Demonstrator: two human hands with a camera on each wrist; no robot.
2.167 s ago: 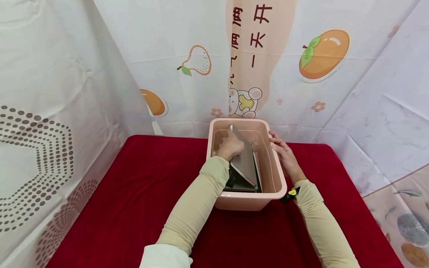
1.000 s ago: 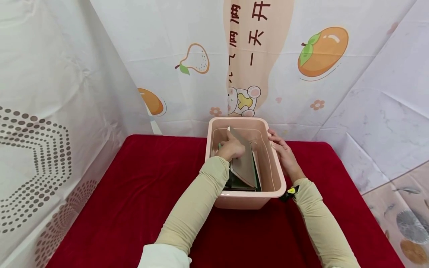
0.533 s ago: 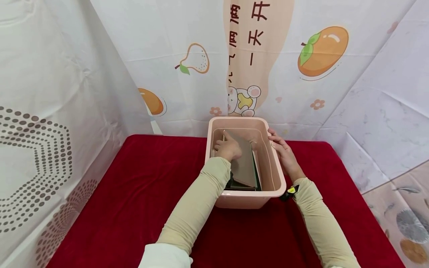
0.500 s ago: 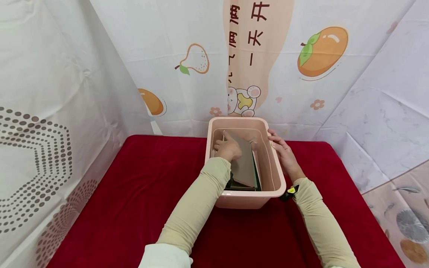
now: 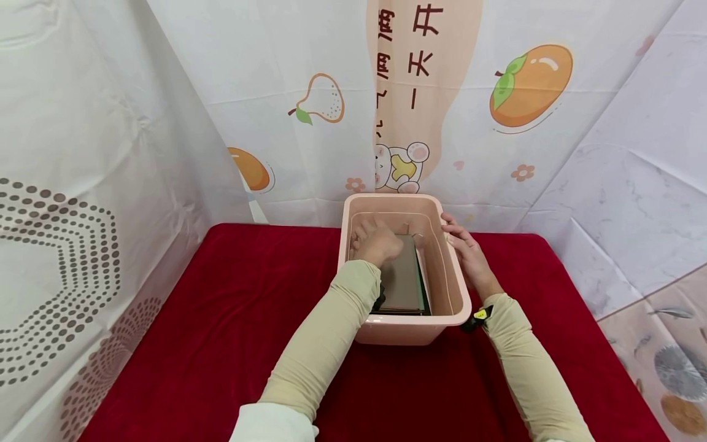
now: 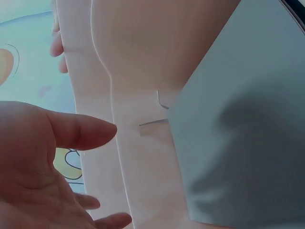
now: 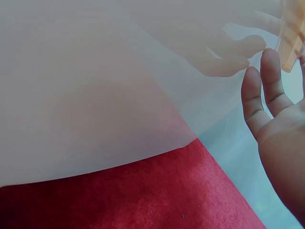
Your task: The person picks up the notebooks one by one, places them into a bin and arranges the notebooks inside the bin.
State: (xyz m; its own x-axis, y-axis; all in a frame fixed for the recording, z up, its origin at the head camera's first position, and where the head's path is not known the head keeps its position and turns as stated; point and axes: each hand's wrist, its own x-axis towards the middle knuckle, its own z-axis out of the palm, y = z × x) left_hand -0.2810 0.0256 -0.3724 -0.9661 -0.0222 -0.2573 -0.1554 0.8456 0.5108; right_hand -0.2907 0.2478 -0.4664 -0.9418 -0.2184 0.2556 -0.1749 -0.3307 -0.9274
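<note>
Inside a pink plastic bin lies a flat grey book-like thing, with dark green edges showing beneath it on the right. My left hand is inside the bin near its far left, overlapping the grey cover in the head view. Its thumb and fingers are spread with nothing between them in the left wrist view, and a shadow falls on the grey cover. My right hand rests against the bin's right side, fingertips at the rim. In the right wrist view its fingers extend to the outer wall.
The bin stands on a table covered in red cloth. A white curtain printed with fruit hangs close behind the bin, and other hangings border the left and right sides.
The grey book-like thing was held tilted by my left hand, then lowered until it lies flat in the bin. My left hand has let go of it. The right hand stays at the rim.
</note>
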